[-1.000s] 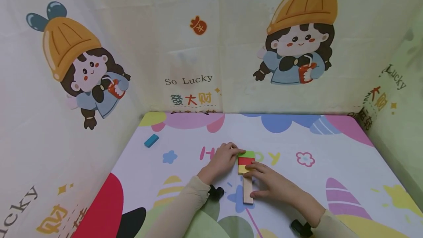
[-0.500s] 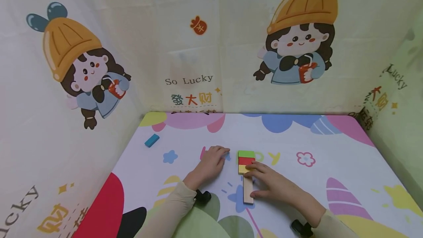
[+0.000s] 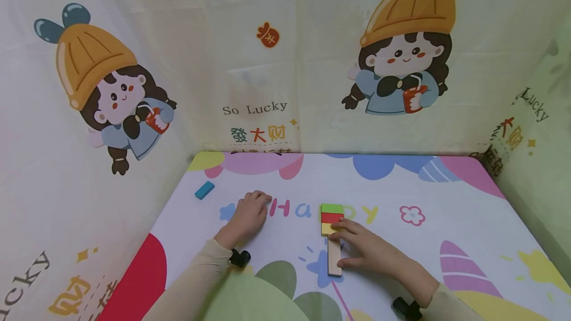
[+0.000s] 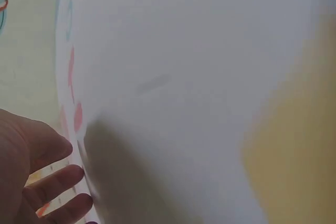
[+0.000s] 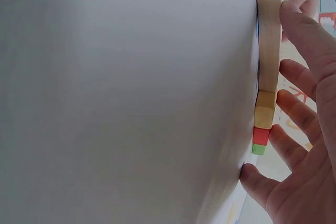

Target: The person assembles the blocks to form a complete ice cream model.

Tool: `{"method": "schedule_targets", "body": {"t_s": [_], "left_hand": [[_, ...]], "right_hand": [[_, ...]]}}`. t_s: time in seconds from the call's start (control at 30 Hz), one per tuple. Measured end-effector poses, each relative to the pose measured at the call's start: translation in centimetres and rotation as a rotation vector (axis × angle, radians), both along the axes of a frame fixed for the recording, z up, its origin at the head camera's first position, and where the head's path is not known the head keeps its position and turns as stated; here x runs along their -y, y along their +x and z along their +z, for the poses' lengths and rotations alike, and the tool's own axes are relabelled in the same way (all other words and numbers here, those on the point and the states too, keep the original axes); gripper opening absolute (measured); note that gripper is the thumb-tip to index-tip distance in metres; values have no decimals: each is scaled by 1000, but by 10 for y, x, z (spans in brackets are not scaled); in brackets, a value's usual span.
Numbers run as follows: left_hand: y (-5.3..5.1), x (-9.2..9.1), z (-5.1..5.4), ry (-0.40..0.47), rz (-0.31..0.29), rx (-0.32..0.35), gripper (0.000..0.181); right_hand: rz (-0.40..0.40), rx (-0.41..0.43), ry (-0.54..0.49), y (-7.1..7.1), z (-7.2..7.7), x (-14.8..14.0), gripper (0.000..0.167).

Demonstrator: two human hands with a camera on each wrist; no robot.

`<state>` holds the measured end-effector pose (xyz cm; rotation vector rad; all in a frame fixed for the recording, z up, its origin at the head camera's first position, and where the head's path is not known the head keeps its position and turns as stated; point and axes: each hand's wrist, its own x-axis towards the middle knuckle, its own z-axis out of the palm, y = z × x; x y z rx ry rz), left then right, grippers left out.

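Observation:
My left hand (image 3: pixel 247 217) hovers or glides low over the mat at the left, fingers loosely bent and holding nothing. A blue block (image 3: pixel 204 190) lies beyond it at the far left. My right hand (image 3: pixel 372 246) rests beside a row of blocks, its fingers spread and its fingertips touching or very near them. The row has a green block (image 3: pixel 332 208), a red block (image 3: pixel 330 217) and a yellow block (image 3: pixel 327 229) side by side. A plain wooden block (image 3: pixel 334 257) stretches lengthwise toward me from the yellow one. In the right wrist view the thumb is at the wooden block (image 5: pixel 269 35).
The table mat (image 3: pixel 285 246) is white with printed letters, flowers and coloured shapes. Printed cloth walls (image 3: pixel 312 128) enclose it at the back and both sides. Dark wrist cameras (image 3: pixel 241 258) sit under both sleeves.
My left hand has left the green block and moved left across the mat toward the blue block. The right hand and the row of blocks have stayed in place.

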<state>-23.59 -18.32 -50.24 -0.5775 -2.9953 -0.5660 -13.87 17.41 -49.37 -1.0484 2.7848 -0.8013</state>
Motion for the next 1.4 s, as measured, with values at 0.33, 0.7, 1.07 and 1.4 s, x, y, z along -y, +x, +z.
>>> {"method": "schedule_targets", "body": {"t_s": [0.33, 0.7, 1.07, 1.4], "left_hand": [[-4, 40, 4, -69, -46, -1, 27], [-17, 82, 9, -139, -11, -39, 27], [-27, 114, 16, -70, 88, -124, 27], [-32, 143, 20, -21, 296, -29, 36]], "right_hand": [[-13, 13, 11, 0, -1, 0, 55], [-1, -1, 9, -1, -2, 0, 53], [6, -50, 11, -2, -4, -1, 52], [6, -52, 1, -1, -4, 0, 52]]}}
